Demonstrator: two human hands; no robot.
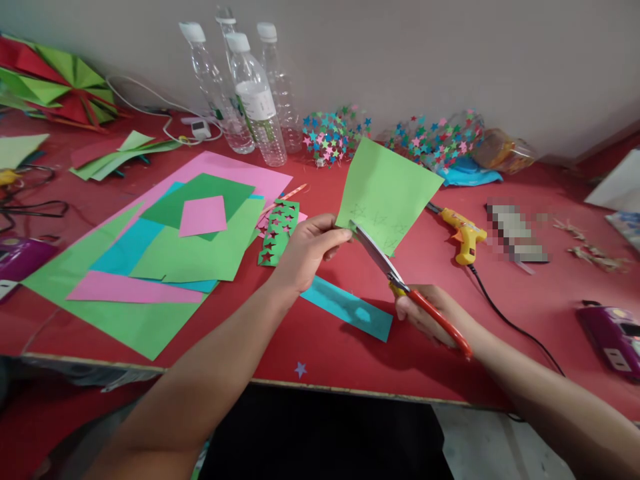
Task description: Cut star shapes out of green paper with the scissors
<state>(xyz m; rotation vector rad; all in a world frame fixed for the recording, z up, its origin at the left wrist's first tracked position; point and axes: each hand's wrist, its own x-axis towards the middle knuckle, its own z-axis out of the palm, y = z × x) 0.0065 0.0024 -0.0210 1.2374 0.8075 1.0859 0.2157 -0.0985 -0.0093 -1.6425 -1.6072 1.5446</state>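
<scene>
A light green sheet with faint star outlines near its lower edge is pinched at its lower left corner by my left hand. My right hand is closed round the handles of red-handled scissors. The blades lie at the sheet's lower edge, their tips close to my left fingertips. Below the sheet, a blue paper strip rests on the red table. Beside my left wrist lies a green piece with star-shaped holes.
Stacked coloured papers cover the left side. Plastic bottles and star-filled clear containers stand along the wall. A yellow glue gun with a black cord lies right, near a purple device. One small star is near the front edge.
</scene>
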